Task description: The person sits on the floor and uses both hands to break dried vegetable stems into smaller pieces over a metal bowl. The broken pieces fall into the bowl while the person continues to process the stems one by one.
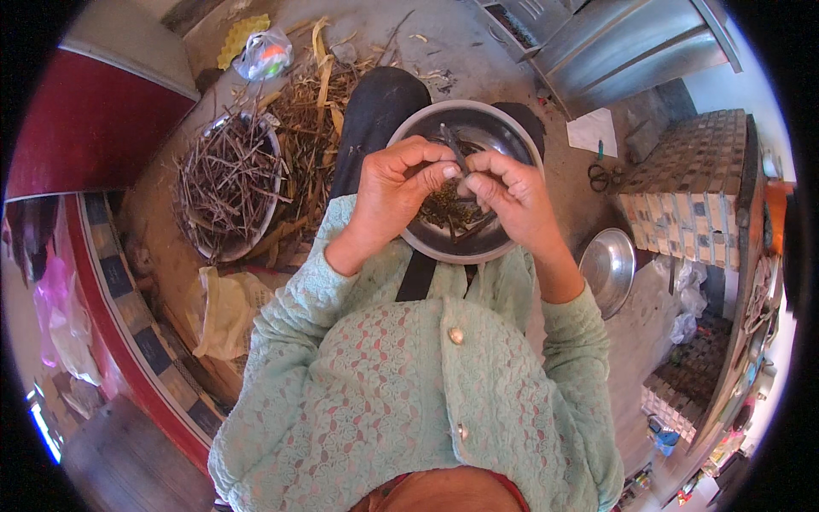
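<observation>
A round metal bowl [420, 241] rests on my lap between my knees, with small greenish-brown bits and a few dark, slender pieces [472, 229] inside. Above it my two hands meet, fingertips pinched together. My left hand [394, 183] and my right hand [514, 194] both grip a dark, slender, pod-like piece [452, 143], whose upper end sticks up between them. Fingers cover its lower part, so its exact kind is unclear.
To my left, a wide basin [275, 166] heaped with thin brown dry stalks [226, 175] stands beside loose dry stalks and husks [311, 111]. A metal lid or pan [608, 271], scissors [600, 177] and white paper [591, 132] lie right, near a brick-patterned block [682, 188].
</observation>
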The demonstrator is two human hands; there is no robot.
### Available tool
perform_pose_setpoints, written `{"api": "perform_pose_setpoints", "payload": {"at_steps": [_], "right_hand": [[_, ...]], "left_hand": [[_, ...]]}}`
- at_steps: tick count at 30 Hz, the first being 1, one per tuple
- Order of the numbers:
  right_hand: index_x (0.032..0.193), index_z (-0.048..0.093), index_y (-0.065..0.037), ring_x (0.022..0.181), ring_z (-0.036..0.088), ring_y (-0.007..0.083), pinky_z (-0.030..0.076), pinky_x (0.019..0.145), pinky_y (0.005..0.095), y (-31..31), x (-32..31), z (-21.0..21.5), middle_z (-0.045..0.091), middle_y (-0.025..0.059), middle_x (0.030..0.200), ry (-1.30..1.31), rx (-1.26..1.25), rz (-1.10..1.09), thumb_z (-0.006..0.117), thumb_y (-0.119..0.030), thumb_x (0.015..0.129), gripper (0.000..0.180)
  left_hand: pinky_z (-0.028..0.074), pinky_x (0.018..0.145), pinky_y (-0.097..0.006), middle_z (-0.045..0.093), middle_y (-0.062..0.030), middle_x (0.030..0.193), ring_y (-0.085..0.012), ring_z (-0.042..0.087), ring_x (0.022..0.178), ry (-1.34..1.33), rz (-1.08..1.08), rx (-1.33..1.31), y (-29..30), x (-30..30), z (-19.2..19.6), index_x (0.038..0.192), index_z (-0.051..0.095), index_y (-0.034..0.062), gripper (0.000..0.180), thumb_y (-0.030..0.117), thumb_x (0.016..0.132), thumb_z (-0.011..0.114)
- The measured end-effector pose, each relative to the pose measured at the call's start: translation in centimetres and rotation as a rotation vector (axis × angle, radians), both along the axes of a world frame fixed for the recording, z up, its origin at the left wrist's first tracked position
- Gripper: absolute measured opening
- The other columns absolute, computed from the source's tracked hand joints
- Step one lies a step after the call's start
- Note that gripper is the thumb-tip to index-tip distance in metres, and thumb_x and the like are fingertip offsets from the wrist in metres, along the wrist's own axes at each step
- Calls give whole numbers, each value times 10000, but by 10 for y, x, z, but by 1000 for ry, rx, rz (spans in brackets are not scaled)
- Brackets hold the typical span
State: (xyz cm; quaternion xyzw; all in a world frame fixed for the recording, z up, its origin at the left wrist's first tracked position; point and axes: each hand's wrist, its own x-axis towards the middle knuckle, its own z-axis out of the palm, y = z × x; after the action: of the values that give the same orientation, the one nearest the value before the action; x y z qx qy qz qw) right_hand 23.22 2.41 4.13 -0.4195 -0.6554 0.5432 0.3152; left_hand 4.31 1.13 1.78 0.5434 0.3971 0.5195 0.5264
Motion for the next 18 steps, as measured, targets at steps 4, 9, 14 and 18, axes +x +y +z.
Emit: {"api": "perform_pose_setpoints", "payload": {"at_steps": [4, 9, 14, 18], "right_hand": [[934, 568, 11, 689, 564, 83, 459, 643, 237, -13, 0, -15, 611, 48, 737, 0, 19, -34, 571, -83, 888, 104], [927, 575, -1, 634, 574, 107, 462, 595, 244, -27, -2, -24, 611, 70, 722, -93, -19, -147, 600, -48, 855, 90], [904, 579, -10, 616, 577, 111, 466, 580, 256, -29, -3, -25, 628, 73, 734, -57, 8, -208, 654, -45, 812, 124], [846, 581, -10, 620, 587, 122, 470, 587, 267, -28, -7, -30, 623, 86, 719, -71, 177, -234, 689, -49, 782, 131]], "left_hand": [[428, 619, -233, 596, -29, 750, -75, 518, 700, -24, 36, 24, -2, 12, -12, 842, 655, -8, 73, 44, 802, 687], [453, 701, -241, 636, -53, 825, -101, 568, 769, 31, -15, 22, -5, 15, -18, 791, 641, -10, 73, 50, 824, 665], [439, 678, -232, 616, -35, 787, -89, 554, 752, 156, 10, 32, -7, 16, -24, 775, 636, -12, 81, 44, 829, 658], [342, 538, -247, 483, -8, 636, -72, 404, 626, 53, 42, 4, -9, 21, -22, 675, 544, -13, 205, 55, 818, 674]]}}
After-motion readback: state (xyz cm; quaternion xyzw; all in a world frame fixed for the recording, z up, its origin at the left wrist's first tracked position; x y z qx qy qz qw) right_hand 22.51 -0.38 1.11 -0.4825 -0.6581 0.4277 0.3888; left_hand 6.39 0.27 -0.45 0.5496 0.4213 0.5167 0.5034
